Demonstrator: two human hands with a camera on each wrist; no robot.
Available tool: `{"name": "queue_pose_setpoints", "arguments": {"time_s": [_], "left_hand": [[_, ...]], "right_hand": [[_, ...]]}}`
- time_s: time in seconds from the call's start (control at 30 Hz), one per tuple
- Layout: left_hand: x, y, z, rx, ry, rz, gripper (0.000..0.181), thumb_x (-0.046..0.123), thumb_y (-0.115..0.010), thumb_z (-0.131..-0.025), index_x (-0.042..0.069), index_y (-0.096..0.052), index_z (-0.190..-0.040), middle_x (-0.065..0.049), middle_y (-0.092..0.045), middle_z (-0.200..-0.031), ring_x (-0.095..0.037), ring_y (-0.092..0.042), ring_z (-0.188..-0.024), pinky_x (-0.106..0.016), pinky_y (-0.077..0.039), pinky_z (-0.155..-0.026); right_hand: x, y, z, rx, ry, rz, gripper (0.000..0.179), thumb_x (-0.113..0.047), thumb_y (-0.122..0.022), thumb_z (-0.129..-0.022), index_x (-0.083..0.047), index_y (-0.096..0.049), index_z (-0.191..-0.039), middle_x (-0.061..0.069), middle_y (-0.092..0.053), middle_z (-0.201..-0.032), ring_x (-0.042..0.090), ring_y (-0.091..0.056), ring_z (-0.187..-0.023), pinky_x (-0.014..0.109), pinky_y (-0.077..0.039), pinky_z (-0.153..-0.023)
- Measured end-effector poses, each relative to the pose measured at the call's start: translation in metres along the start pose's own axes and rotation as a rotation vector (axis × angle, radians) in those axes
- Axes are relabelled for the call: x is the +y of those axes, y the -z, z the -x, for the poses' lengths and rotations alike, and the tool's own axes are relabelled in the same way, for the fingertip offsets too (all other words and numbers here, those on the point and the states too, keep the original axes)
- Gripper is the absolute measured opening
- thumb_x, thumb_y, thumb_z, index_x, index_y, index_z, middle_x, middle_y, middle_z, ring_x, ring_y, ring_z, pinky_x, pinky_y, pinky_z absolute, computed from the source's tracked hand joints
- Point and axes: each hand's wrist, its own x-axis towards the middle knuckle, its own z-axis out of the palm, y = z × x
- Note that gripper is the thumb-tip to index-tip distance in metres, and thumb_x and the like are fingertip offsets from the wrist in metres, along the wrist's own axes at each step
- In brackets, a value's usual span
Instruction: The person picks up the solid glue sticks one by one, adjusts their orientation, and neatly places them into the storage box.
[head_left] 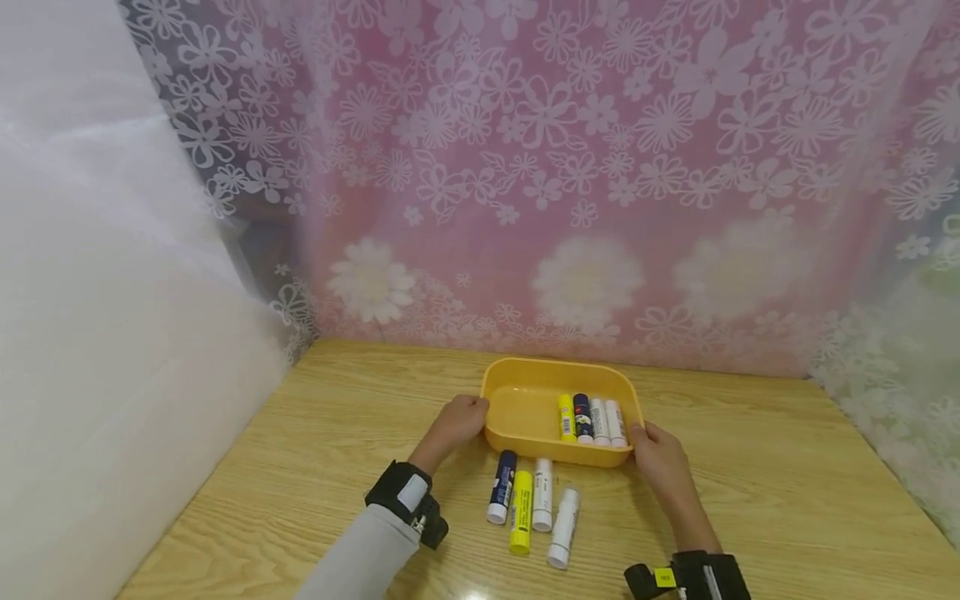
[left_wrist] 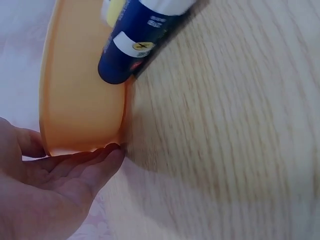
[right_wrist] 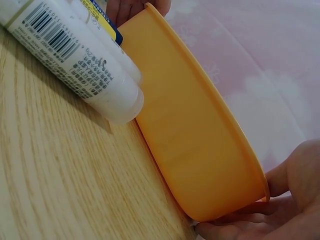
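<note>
Head view: fingers of the left hand [head_left: 460, 419] and right hand [head_left: 663, 456] pinch opposite ends of the orange tray [head_left: 525, 410], lower centre, presumably for balance; four glue sticks [head_left: 583, 418] lie inside at right, four loose sticks [head_left: 521, 512] below on the surface [head_left: 300, 500].

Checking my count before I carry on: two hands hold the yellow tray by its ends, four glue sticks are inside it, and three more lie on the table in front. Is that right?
Not quite: four glue sticks, not three, lie on the table in front of the yellow tray, as the head view shows. The rest stands.
</note>
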Motion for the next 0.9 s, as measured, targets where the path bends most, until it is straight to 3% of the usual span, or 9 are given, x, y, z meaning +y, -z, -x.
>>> {"name": "queue_pose_setpoints", "arguments": {"time_s": [0.27, 0.47, 0.7, 0.9], "left_hand": [[0.004, -0.001, -0.002, 0.046, -0.002, -0.056, 0.037, 0.026, -0.042, -0.104, 0.005, -0.064, -0.084, -0.001, -0.049, -0.067, -0.015, -0.047, -0.058, -0.025, -0.036, -0.052], [0.012, 0.003, -0.003, 0.063, -0.025, -0.139, 0.033, 0.019, -0.048, -0.101, 0.006, -0.062, -0.076, -0.002, -0.048, -0.064, -0.016, -0.046, -0.056, -0.025, -0.034, -0.050], [0.020, 0.006, -0.001, 0.090, -0.007, -0.198, 0.020, 0.016, -0.058, -0.099, 0.003, -0.067, -0.086, -0.005, -0.059, -0.068, -0.016, -0.055, -0.057, -0.021, -0.042, -0.050], [0.019, 0.006, -0.001, 0.127, -0.001, -0.181, 0.015, 0.014, -0.062, -0.097, 0.004, -0.064, -0.086, -0.006, -0.060, -0.069, -0.016, -0.057, -0.057, -0.021, -0.044, -0.049]], "right_hand": [[0.000, 0.000, 0.001, 0.014, 0.014, 0.038, 0.061, -0.036, -0.030, -0.109, 0.005, -0.035, -0.153, 0.032, -0.041, -0.153, 0.045, -0.041, -0.140, 0.061, -0.034, -0.115], [0.001, 0.003, 0.001, 0.008, 0.012, 0.055, 0.063, -0.038, -0.029, -0.109, 0.004, -0.032, -0.155, 0.032, -0.037, -0.155, 0.048, -0.035, -0.144, 0.063, -0.030, -0.118], [0.001, 0.003, 0.000, 0.020, 0.018, 0.059, 0.062, -0.037, -0.028, -0.109, 0.006, -0.033, -0.154, 0.033, -0.038, -0.154, 0.049, -0.036, -0.143, 0.063, -0.031, -0.117], [0.001, 0.000, 0.000, 0.027, 0.019, 0.065, 0.060, -0.035, -0.029, -0.109, 0.006, -0.035, -0.153, 0.033, -0.037, -0.154, 0.049, -0.035, -0.144, 0.063, -0.030, -0.118]]}}
